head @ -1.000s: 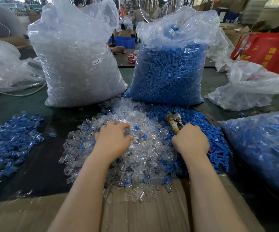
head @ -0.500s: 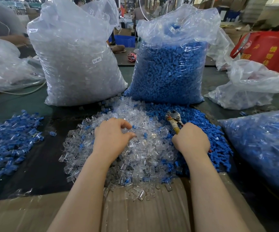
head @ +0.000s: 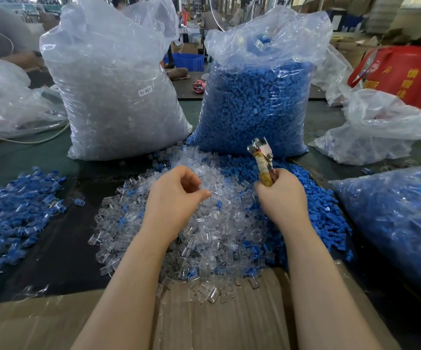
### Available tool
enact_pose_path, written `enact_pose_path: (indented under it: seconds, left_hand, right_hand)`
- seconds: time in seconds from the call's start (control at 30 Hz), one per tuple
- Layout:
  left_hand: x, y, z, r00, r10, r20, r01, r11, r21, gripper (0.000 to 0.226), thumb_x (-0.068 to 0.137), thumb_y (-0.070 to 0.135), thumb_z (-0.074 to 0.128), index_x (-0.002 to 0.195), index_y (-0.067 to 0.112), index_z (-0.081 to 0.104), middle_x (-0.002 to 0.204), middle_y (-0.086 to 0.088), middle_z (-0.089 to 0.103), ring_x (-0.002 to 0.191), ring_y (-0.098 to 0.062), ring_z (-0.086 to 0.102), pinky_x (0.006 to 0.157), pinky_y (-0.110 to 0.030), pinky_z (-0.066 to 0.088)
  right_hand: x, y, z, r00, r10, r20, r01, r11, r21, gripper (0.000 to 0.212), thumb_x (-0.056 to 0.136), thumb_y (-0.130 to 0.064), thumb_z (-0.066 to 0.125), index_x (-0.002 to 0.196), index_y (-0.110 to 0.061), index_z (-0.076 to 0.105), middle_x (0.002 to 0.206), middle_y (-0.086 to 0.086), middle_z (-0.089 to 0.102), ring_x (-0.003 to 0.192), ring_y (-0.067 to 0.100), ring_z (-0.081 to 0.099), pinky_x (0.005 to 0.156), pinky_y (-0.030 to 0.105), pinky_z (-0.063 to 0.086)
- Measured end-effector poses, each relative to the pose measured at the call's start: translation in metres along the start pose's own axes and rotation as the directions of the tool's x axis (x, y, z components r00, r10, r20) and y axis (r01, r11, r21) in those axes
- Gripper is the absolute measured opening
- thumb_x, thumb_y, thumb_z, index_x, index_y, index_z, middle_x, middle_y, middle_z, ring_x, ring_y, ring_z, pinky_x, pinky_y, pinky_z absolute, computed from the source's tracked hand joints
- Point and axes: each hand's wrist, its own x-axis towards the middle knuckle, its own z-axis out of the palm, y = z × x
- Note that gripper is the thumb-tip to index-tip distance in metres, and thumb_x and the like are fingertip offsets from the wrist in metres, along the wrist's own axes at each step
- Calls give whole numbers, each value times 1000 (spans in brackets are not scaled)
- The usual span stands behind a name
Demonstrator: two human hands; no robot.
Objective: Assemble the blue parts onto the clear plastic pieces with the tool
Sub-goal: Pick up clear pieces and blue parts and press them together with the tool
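Two big bags stand at the far side of the counter [head: 60,248]: clear-piece bag [head: 113,92] on the left, blue-part bag [head: 257,102] on the right, both leaning over the work piles; a nudge w/ the tool hand could tip the blue one and bury the sorted stock. Near the bags, the clear pile [head: 204,238] and blue pile [head: 313,210] already bleed into each other at centre, so grabbing by feel risks pulling a wrong or doubled piece. Done pile [head: 10,210] sits well apart on the left, prob. assembled units, but too small to confirm. Clear pieces spill onto the cardboard [head: 229,319] at the near edge; some could slide off. Right hand [head: 282,200] has its fingers clamped round the tool [head: 262,160], handles hidden in the fist, head pointing up and far; can't tell if the head is open, and a loose grip may let it slip when squeezed. Left hand [head: 176,195] hovers over the clear pile, thumb and forefinger tips together in a pinch, other fingers curled; likely holds a clear piece, but it's transparent against the pile, so can't be sure. No blue part seen at the tool yet; misaligned seating could crack the clear shell or nip a fingertip.
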Motion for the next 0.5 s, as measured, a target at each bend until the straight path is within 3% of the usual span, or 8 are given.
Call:
enact_pose_path:
  seconds: [0.1, 0.17, 0.37, 0.5]
  left_hand:
    - [-2, 6, 2, 1000, -22, 16, 24, 991, -129, 21, 76, 27, 84, 80, 26, 63, 72, 5, 69, 62, 1, 65, 55, -12, 44]
    - [-3, 11, 4, 999, -23, 31, 29, 975, -218, 19, 78, 22, 82, 84, 24, 64, 74, 2, 72, 63, -5, 69, 63, -21, 49]
    - [-9, 22, 7, 990, 90, 109, -48, 939, -340, 26, 84, 14, 76, 102, 31, 71, 73, 0, 70, 71, -17, 71, 78, -35, 59]
    - [-10, 26, 6, 989, 124, 80, -85, 922, -378, 27, 83, 11, 76, 92, 36, 73, 73, -3, 73, 69, -16, 69, 75, -33, 57]
  right_hand:
    - [-6, -13, -3, 994, -68, 87, 26, 911, 410, 9, 88, -23, 69, 85, -26, 61, 78, -4, 63, 61, 4, 57, 53, 19, 44]
    - [-11, -21, -3, 986, -116, 123, 33, 844, 535, 11, 87, -20, 72, 84, -27, 63, 77, -9, 64, 58, -9, 57, 48, 6, 40]
    - [-20, -31, 0, 948, -217, 233, -2, 730, 684, 9, 89, -14, 71, 96, -12, 67, 51, -21, 57, 47, -8, 51, 48, 6, 37]
    - [-22, -32, -1, 936, -254, 243, 2, 695, 719, 7, 90, -12, 69, 94, -7, 65, 51, -18, 56, 47, -6, 51, 48, 7, 38]
